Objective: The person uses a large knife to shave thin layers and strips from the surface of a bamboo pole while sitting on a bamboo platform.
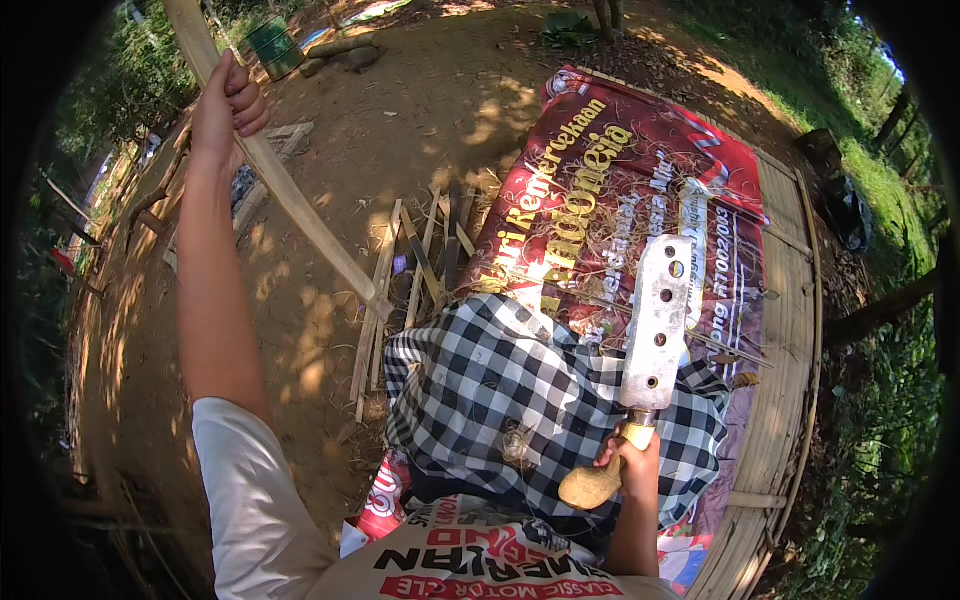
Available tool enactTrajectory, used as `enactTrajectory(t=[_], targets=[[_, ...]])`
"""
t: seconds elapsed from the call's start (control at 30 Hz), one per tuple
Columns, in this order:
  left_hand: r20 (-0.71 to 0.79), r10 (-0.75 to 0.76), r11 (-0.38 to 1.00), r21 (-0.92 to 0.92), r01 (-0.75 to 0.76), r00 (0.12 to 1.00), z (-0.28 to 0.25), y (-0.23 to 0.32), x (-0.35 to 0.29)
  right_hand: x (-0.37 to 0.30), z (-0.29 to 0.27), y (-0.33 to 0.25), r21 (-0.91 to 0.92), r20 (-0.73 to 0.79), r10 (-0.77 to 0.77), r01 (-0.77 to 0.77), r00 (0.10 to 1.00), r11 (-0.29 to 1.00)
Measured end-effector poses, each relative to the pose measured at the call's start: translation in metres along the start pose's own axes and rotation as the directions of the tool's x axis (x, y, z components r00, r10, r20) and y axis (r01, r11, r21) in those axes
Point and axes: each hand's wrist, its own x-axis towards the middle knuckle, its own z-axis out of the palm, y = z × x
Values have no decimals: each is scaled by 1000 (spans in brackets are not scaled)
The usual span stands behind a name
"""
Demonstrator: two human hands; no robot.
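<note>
My left hand [222, 115], raised at the upper left, is closed around a long pale bamboo strip [312, 225]. The strip slants down toward my lap, its lower end near the checkered cloth. In my right hand [641, 468], the fingers wrap the wooden handle [592, 486] of a broad machete [657, 325]. Its wide grey blade has several round holes and points away from me. Blade and strip are apart. A black-and-white checkered cloth [475, 370] covers my lap under both.
A red printed banner [590, 190] strewn with thin shavings lies over a bamboo-slat platform [787, 350]. Several wooden strips [385, 290] lie on the dirt left of it. Farther off are a green drum [275, 47], a log [340, 45] and a black bag [848, 212].
</note>
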Motion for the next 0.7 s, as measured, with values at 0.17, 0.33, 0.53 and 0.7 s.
enactTrajectory(t=[0.17,0.33,0.53,0.7], targets=[[-44,401,844,-370,-388,915,12,9,-16,-2,2,9,69,13,-58,57,998,996],[-231,293,686,-625,-372,928,77,-80,-93,9,26,-5,-61,46,-224,226,974,972],[-143,2,717,-689,-101,990,173,-195,-185,12,51,-28,-115,-153,-451,438,879,892],[67,-194,819,-538,199,979,218,-255,-249,22,22,-26,-161,-159,-519,497,840,853]])
